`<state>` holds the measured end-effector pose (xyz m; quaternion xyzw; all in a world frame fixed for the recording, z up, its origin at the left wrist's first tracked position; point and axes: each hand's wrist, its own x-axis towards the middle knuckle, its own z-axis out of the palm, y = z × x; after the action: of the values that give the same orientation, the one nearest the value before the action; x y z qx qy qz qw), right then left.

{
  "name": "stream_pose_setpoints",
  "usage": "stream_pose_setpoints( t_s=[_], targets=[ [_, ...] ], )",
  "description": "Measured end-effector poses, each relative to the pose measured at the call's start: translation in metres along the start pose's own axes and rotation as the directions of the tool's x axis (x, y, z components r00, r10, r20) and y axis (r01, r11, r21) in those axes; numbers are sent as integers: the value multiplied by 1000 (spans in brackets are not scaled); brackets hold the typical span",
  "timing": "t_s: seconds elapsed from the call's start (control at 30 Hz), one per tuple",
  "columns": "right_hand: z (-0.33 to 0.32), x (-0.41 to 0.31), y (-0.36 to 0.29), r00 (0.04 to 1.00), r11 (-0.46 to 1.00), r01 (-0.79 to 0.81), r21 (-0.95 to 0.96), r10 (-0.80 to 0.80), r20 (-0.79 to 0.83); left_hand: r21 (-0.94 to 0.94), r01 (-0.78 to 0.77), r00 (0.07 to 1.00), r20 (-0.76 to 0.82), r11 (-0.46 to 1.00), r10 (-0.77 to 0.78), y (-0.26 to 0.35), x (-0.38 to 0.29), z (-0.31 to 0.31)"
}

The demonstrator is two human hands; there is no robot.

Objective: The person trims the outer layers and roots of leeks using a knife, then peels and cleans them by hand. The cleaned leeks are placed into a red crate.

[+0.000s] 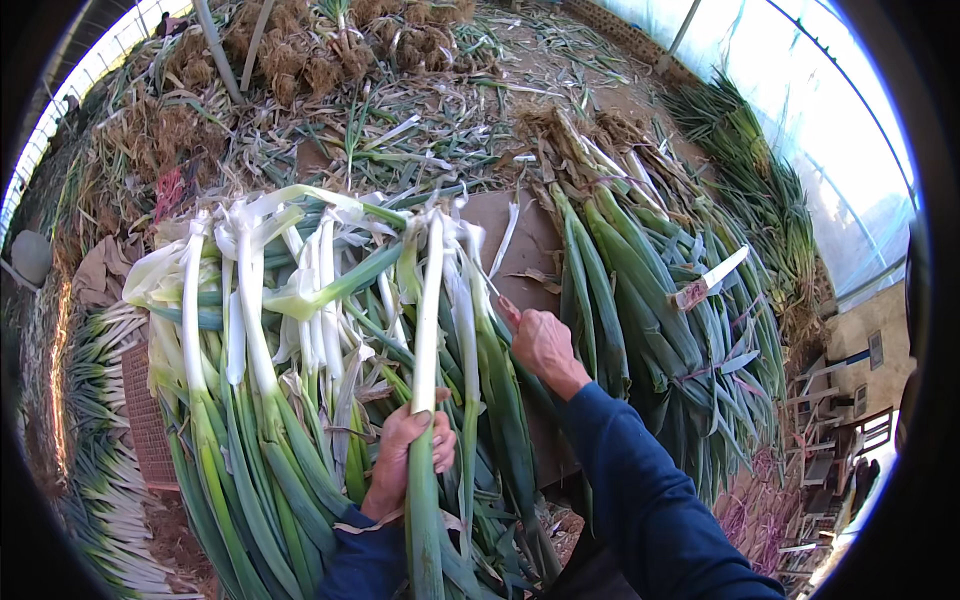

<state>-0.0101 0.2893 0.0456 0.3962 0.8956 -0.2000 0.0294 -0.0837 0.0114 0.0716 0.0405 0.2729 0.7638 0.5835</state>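
Observation:
My left hand [409,454] is wrapped around the green part of a thick leek or large Welsh onion [427,322], its white shank pointing away from me. My right hand [546,346] grips the handle of a small knife [508,309]; a thin blade slants up and left from it, partly lost among the stalks. Left of my hands, several white-shanked stalks [251,322] lie over a heap with loose pale leaves. Tied, unpeeled stalks [630,277] with brown roots lie to the right. On top of them rests a second knife [709,281] with a wide pale blade.
Trimmed stalks lie in rows [112,517] at the left, beside a reddish-brown plastic crate [148,420]. Leaf scraps [420,142] and root clumps [285,60] cover the ground ahead. Metal poles [217,49] rise at the upper left. More bundles [750,165] line the plastic-sheet wall [817,150].

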Motion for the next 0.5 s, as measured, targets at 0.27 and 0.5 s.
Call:
stream_pose_setpoints(
  t_s=[0.27, 0.5],
  targets=[
    [-23, -119, 55, 991, 949, -135, 285, 137, 12, 498, -384, 809, -225, 777, 543, 111, -60, 41],
    [-44, -142, 96, 986, 774, -81, 628, 154, -63, 902, 385, 585, -74, -197, 807, 234, -128, 19]
  ],
)
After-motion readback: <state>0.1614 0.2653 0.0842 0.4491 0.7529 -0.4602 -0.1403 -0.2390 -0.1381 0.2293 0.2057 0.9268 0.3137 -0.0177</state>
